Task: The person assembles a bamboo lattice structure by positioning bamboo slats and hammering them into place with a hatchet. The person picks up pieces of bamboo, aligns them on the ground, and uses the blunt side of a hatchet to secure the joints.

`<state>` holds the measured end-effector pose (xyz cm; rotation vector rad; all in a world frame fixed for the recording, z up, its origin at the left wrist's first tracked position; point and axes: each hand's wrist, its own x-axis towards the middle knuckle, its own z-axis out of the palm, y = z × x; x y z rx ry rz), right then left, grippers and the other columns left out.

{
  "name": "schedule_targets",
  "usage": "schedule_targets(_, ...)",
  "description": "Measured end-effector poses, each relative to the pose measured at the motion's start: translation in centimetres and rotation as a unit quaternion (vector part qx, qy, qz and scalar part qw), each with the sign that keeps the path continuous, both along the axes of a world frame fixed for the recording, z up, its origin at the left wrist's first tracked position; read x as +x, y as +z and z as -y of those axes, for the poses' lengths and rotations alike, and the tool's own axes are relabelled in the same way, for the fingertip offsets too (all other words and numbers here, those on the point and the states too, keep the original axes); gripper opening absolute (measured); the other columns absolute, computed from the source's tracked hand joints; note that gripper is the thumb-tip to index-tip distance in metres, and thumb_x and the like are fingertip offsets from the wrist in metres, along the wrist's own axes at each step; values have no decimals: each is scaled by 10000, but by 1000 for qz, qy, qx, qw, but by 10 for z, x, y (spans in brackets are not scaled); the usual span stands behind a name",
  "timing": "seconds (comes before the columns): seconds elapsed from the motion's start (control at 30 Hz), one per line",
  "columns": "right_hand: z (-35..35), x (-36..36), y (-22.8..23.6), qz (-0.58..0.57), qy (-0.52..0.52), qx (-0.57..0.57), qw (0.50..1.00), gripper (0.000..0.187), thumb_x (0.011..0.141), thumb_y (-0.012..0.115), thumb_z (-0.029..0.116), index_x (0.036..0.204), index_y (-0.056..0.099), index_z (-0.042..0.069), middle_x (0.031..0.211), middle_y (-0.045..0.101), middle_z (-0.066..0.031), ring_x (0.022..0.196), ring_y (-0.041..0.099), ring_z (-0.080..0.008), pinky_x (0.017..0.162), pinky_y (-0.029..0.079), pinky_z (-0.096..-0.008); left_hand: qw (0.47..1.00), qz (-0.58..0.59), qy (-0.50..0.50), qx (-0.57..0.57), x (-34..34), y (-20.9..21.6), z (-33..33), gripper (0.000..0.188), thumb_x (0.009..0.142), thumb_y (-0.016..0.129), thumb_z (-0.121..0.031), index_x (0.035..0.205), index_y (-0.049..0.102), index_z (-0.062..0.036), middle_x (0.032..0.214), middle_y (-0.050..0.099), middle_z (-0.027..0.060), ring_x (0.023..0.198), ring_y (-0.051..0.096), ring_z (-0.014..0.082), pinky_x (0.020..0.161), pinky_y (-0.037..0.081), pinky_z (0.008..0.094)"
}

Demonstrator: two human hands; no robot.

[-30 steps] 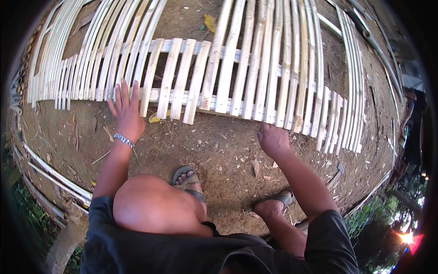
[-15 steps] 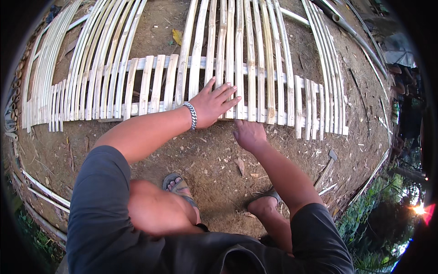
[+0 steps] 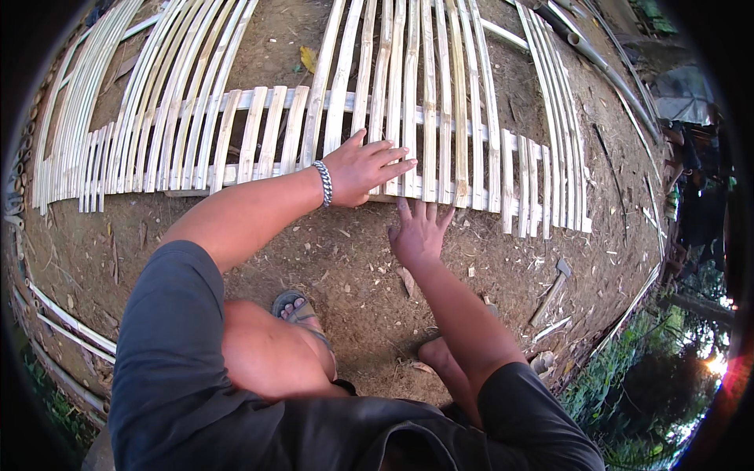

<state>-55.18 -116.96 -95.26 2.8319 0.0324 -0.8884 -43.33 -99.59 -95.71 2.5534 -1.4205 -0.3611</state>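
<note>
A panel of pale bamboo slats [image 3: 342, 86] lies on the ground in front of me, its long strips fixed across thin cross rails [image 3: 214, 174]. My left hand [image 3: 365, 169], with a chain bracelet [image 3: 323, 184] at the wrist, rests flat over the middle slats near their front ends. Its fingers are spread and point right. Just below and right of it is my right hand [image 3: 419, 233], palm down, fingers apart, the tips at the front edge of the slats. Neither hand is wrapped around a slat. Whether the right fingertips press on the wood is hard to tell.
A hatchet [image 3: 551, 292] lies on the dirt at the right. Beyond the panel's right side is a dark pole [image 3: 601, 63]. Light bamboo poles [image 3: 72, 318] lie at the lower left. A yellow leaf [image 3: 309, 59] and scattered wood chips dot the soil. Green plants [image 3: 601, 392] grow lower right.
My right hand has drawn back slightly toward me and left, and its fingers, partly tucked under the slat ends before, are now visible and spread. My left hand stays on the slats.
</note>
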Motion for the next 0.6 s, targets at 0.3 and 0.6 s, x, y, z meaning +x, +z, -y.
schedule_targets(0.3, 36, -46, -29, 233, -21, 188, 954, 681, 905, 662, 356, 1457, 389, 63, 1455, 409, -169, 1423, 306, -352, 1188, 169, -590, 999, 33, -1, 7, 0, 7, -5, 978, 718, 846, -309, 1536, 319, -208, 1577, 342, 56, 1448, 350, 233, 1199, 228, 561)
schedule_targets(0.6, 58, -46, -46, 211, -330, 355, 849, 505, 913, 720, 219, 1300, 476, 5, 1234, 587, -193, 1126, 589, -273, 986, 476, -397, 995, -9, 43, 93, -27, -21, -37, 988, 829, 623, -681, 1569, 238, -151, 1641, 172, 122, 1524, 135, 282, 1231, 69, 544)
